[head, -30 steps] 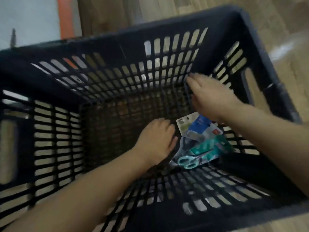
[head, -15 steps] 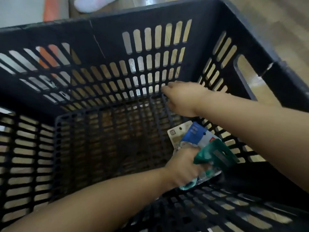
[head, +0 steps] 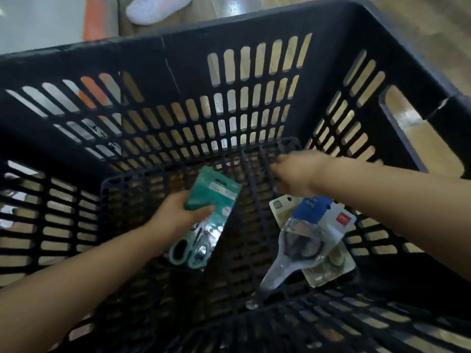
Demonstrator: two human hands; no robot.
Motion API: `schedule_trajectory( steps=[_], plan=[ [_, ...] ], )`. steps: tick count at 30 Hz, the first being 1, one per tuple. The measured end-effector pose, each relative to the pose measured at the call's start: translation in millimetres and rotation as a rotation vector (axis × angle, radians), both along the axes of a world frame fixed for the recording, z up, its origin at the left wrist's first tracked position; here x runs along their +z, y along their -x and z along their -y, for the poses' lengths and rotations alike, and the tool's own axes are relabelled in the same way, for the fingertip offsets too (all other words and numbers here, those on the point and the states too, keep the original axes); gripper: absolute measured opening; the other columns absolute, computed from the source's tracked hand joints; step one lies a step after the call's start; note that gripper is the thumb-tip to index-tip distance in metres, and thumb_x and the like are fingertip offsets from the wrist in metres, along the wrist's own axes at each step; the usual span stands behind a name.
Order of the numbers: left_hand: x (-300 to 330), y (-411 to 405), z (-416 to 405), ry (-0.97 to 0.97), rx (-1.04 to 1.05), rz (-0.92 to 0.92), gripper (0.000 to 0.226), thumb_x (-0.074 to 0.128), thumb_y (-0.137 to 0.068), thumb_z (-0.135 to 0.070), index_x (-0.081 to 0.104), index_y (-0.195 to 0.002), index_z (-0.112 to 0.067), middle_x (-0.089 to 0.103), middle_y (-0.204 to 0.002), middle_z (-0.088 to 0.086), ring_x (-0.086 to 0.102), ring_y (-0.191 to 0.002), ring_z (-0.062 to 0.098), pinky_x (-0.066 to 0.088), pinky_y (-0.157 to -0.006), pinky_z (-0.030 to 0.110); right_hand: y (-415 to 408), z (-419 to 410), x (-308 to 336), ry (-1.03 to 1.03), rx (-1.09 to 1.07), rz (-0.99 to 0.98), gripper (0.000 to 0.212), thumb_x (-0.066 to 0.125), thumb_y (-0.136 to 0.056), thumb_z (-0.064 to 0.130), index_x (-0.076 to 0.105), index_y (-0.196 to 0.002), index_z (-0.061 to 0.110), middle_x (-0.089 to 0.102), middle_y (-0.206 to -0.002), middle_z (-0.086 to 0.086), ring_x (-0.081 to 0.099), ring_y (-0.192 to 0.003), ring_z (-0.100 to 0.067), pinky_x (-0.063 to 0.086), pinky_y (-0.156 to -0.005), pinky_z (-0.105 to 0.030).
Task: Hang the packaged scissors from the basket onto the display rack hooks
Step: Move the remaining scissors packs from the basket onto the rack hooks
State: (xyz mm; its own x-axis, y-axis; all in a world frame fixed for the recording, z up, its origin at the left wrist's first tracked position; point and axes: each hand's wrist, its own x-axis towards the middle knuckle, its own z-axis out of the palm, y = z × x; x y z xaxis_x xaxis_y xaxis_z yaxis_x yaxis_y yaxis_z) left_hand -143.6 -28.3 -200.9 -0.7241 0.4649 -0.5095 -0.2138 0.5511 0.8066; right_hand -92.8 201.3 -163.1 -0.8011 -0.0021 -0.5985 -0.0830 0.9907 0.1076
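A: What lies nearest?

B: The near wall of the dark slotted plastic basket (head: 254, 72), and both bare forearms reaching down over it. On the basket floor at the near right lies a clear blister pack of dark-handled scissors with a blue header card (head: 304, 231). It rests on top of a pale cream-backed pack of scissors (head: 328, 266), partly covering it.

A: And the hands?

B: The left hand (head: 178, 215) grips a green-carded pack of mint-handled scissors (head: 204, 220) about its middle, thumb across the front. The pack is tilted, its hang-hole end pointing away and the handles towards the person, held left of the two lying packs and apart from them.

A: The right one?

B: The right hand (head: 297, 174) hovers farther in, near the far right corner, above the top edge of the cream pack. It is blurred; the fingers look loosely bent with nothing in them, though I can't be sure.

A: Beyond the basket?

B: A wooden floor (head: 420, 26), and at the top left a white shoe (head: 155, 8) beside an orange upright strip (head: 99, 21).
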Motion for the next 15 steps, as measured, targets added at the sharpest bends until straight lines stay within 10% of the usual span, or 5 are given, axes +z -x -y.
schedule_trajectory(
  steps=[7,15],
  plan=[
    [-7,8,14,-0.021,0.264,0.199,0.010,0.067,-0.085,-0.017,0.061,-0.089,-0.023,0.070,-0.087,-0.001,0.068,-0.078,0.016,0.053,-0.066,0.027,-23,20,-24,-0.043,0.150,0.322,0.070,0.060,-0.075,0.065,0.049,-0.125,0.016,0.058,-0.114,-0.001,0.058,-0.102,-0.023,0.047,-0.072,-0.031],
    [-12,0,13,-0.008,0.268,0.270,0.023,0.066,-0.086,-0.014,0.063,-0.109,-0.011,0.070,-0.102,0.007,0.068,-0.088,0.020,0.054,-0.075,0.029,-28,34,-29,-0.063,0.117,0.519,0.056,0.068,-0.074,0.055,0.061,-0.116,0.019,0.064,-0.109,0.003,0.061,-0.098,-0.018,0.049,-0.075,-0.029]
  ],
)
